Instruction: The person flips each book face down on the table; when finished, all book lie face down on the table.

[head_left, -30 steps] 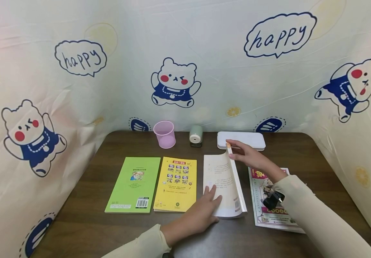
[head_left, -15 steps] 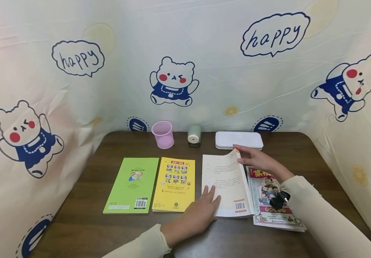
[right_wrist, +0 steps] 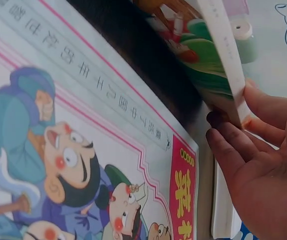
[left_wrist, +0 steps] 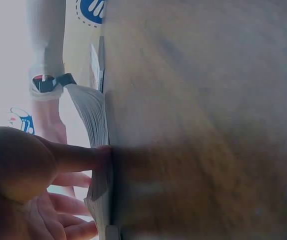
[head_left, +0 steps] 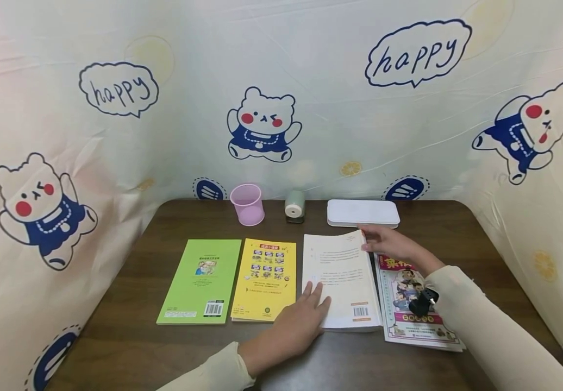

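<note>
Gap (head_left: 299,263), narrow, divides yellow book (head_left: 264,282) from white book (head_left: 337,266) in right grip (head_left: 391,242).

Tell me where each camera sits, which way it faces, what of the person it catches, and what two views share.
Head: worn on the head, facing forward and down at the white book and table; left hand, right hand, left sleeve and right sleeve show.
Left wrist: on the left wrist, facing low across the table, picture turned sideways; left hand close up, right sleeve beyond.
Right wrist: on the right wrist, facing the cartoon book and white book; only the right hand shows.
Head and right wrist share the cartoon book and sharpener.
</note>
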Motion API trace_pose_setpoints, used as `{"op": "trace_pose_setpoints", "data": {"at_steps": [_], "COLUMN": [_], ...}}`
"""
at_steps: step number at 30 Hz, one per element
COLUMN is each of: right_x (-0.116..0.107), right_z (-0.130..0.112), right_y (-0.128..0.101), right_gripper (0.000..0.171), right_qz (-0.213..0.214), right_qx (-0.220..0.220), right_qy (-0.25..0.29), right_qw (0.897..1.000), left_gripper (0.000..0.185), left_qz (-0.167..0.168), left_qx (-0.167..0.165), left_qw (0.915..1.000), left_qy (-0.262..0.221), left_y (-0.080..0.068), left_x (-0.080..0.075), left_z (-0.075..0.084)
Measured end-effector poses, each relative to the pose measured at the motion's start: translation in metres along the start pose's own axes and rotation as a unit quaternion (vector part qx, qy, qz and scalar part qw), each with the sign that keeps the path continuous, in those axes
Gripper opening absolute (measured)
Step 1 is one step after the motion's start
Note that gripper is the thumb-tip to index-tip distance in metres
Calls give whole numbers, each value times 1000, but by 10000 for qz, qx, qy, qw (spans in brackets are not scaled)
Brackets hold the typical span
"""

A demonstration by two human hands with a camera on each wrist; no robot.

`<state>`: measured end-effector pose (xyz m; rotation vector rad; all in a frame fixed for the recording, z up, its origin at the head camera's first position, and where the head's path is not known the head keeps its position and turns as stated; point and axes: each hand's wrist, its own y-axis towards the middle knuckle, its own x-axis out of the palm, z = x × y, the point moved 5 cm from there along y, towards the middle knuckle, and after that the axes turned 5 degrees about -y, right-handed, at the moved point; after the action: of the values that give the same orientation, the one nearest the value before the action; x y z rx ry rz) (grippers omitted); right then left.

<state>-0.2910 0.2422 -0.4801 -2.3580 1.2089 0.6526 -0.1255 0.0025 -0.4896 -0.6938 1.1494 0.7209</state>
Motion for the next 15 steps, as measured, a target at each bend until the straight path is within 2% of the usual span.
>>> {"op": "trace_pose_setpoints", "data": {"at_steps": [4,8,11,15], "right_x": [1,1,2,3], "right_z": [2,5,7,9], "right_y": [1,1,2,5], "right_gripper": [67,68,68,65], "right_qz": [-92,-88,-11,59], "right_qx": [-32,123,224,202], "right_qy": [-218,-582,-850,-940], "right_qw": [9997,9982,9961,9953], "left_gripper": [58,58,58,60], "left_qz": [46,101,123,148], "left_qx": [95,173,156,85], "left_qw": [9999,9998,9998,9998], "left_qy": [-80,-92,-84,-93], "left_y": [-2,-3,-4,-5], "left_x": [-1,-1,-2,-3], "left_z": [-1,-2,-3,-5]}}
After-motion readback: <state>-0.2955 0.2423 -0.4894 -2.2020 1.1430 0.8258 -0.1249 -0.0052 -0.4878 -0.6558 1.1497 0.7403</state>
